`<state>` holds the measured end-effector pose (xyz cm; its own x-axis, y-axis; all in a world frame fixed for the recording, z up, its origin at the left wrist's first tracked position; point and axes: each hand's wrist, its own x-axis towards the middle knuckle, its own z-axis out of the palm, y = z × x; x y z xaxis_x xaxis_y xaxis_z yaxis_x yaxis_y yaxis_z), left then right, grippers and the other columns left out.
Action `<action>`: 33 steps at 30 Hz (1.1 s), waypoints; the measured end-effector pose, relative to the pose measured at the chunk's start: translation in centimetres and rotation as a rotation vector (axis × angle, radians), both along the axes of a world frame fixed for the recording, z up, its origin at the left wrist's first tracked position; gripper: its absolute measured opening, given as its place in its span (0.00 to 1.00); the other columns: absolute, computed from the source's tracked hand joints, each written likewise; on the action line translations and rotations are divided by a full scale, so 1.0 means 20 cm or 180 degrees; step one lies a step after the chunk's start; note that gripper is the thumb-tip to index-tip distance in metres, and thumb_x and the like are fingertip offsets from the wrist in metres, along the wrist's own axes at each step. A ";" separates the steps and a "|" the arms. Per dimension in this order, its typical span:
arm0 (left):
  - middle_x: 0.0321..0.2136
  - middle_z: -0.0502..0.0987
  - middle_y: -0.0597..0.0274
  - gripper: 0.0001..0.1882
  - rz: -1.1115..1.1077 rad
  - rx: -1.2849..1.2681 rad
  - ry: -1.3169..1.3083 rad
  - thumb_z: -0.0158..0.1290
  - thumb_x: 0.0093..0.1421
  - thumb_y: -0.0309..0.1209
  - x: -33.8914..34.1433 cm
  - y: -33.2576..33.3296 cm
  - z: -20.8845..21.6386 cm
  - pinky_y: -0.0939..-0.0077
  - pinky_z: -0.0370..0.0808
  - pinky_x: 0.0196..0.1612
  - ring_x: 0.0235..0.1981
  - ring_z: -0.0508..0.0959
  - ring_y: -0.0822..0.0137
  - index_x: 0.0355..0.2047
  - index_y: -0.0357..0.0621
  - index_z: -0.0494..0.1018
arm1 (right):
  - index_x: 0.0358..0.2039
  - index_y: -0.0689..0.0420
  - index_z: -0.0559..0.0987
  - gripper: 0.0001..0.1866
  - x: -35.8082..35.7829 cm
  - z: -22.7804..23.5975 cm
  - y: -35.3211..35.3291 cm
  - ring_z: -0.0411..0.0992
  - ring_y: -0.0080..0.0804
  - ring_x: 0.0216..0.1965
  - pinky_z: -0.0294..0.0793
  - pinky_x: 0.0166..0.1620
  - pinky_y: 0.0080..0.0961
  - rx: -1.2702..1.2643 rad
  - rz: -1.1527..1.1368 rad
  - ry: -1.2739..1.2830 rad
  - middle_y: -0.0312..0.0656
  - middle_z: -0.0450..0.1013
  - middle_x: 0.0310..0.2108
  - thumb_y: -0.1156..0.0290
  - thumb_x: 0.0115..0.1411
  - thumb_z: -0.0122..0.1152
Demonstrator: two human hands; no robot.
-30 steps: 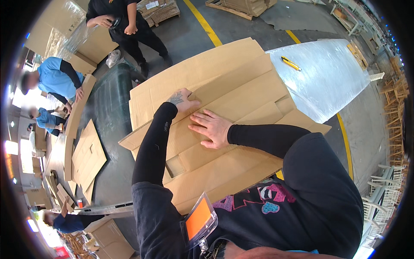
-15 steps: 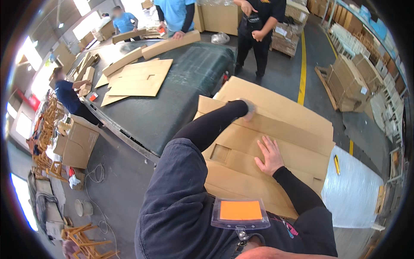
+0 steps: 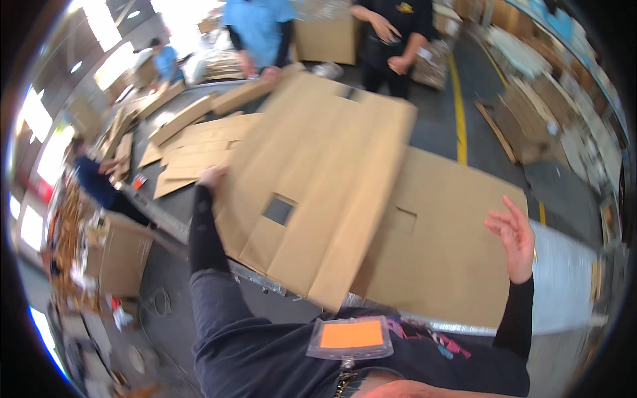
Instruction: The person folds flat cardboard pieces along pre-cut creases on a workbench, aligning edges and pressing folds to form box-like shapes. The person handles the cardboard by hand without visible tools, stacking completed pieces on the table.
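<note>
A large creased cardboard sheet with cut-out openings is lifted and tilted in front of me. My left hand grips its left edge; the fingers are partly blurred and hidden by the board. Beneath and to its right, a second flat cardboard sheet lies with a cut slot in it. Over that sheet's right edge my right hand is raised with its fingers apart, holding nothing.
Left of the lifted sheet, more flat cardboard pieces and long cardboard strips lie on the dark table. A plastic-wrapped surface is at right. Several people stand around the table, one in black beyond the sheets.
The top sheet has come up and swung left in my left hand, uncovering the sheet below. My right hand has left the cardboard and moved right, into the air.
</note>
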<state>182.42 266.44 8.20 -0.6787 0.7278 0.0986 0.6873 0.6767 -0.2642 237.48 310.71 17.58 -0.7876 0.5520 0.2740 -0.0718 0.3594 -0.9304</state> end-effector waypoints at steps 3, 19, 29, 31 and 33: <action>0.30 0.82 0.54 0.15 0.2998 0.3955 -0.2856 0.51 0.67 0.40 -0.03 -0.25 -0.09 0.66 0.74 0.35 0.31 0.78 0.65 0.36 0.42 0.80 | 0.68 0.56 0.66 0.27 0.07 -0.19 -0.01 0.79 0.33 0.47 0.77 0.52 0.30 -0.0550 -0.0883 -0.0436 0.47 0.78 0.49 0.62 0.70 0.54; 0.63 0.69 0.50 0.34 -0.1856 0.2069 -0.2738 0.62 0.58 0.28 0.97 0.93 -0.28 0.63 0.64 0.66 0.64 0.68 0.55 0.65 0.39 0.65 | 0.74 0.42 0.55 0.59 0.46 -0.93 -0.38 0.37 0.60 0.75 0.45 0.70 0.65 0.2195 -0.0058 -0.2863 0.49 0.39 0.75 0.41 0.45 0.75; 0.62 0.67 0.43 0.38 0.0716 0.2610 -0.2545 0.52 0.68 0.51 1.52 0.68 -0.67 0.61 0.61 0.67 0.66 0.64 0.52 0.65 0.32 0.61 | 0.68 0.33 0.67 0.50 0.50 -1.02 -0.17 0.50 0.56 0.72 0.52 0.69 0.61 0.2917 0.0366 -0.1925 0.46 0.54 0.72 0.44 0.43 0.77; 0.47 0.80 0.57 0.30 0.0750 0.3250 -0.3872 0.46 0.73 0.49 1.56 0.67 -0.58 0.74 0.71 0.55 0.50 0.77 0.69 0.54 0.27 0.73 | 0.67 0.33 0.68 0.49 0.53 -1.05 -0.14 0.50 0.55 0.72 0.52 0.70 0.60 0.3028 0.0380 -0.1940 0.46 0.55 0.71 0.44 0.43 0.77; 0.44 0.81 0.60 0.28 0.0888 0.3615 -0.4484 0.45 0.73 0.48 1.60 0.77 -0.46 0.75 0.72 0.52 0.46 0.78 0.71 0.50 0.29 0.75 | 0.67 0.33 0.68 0.50 0.53 -1.06 -0.08 0.50 0.56 0.72 0.52 0.70 0.60 0.2942 0.0219 -0.1854 0.45 0.56 0.71 0.43 0.42 0.77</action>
<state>214.40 281.86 -0.95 -0.7593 0.5881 -0.2786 -0.1848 0.2157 0.9588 248.00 309.14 -3.57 -0.9519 0.2748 0.1353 0.2452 0.9484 -0.2011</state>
